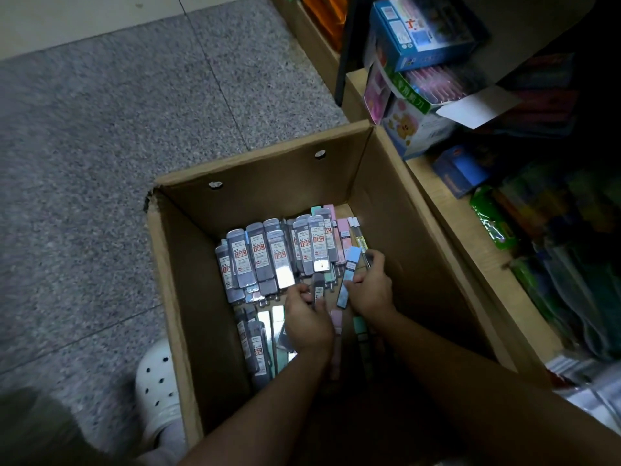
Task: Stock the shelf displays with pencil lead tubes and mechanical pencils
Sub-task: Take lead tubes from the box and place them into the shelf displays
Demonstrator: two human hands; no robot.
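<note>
Both arms down inside a deep cardboard box (pixel 188 297) on the floor. Left hand (pixel 307 317) curled around a dark lead tube (pixel 318 292), pinched near its lower end. Right hand (pixel 371 287) closed on a pale blue tube (pixel 349 280), thumb across its middle, with what looks like a slim clear pencil (pixel 359 235) caught under the fingers too; hard to tell for sure.

Just beyond the left hand's fingertips, a fanned heap of grey carded lead packs (pixel 265 260); more packs (pixel 255 344) lying beside the left wrist, pastel tubes (pixel 336 331) between the two wrists.

Probably light, rigid, smooth plastic: slick against each other, likely to slide out of a loose bunch, and the leads inside liable to snap if dropped. Best taken across the flat sides at mid-length, a few at a time, squared up together.

High box walls close around both forearms, so a straight upward lift likely needed. To the right of the right arm, a wooden shelf (pixel 477 250) crowded with boxed toys (pixel 420 31) and wrapped stationery. Left of the left arm, a white perforated clog (pixel 158 391) against the box wall.
</note>
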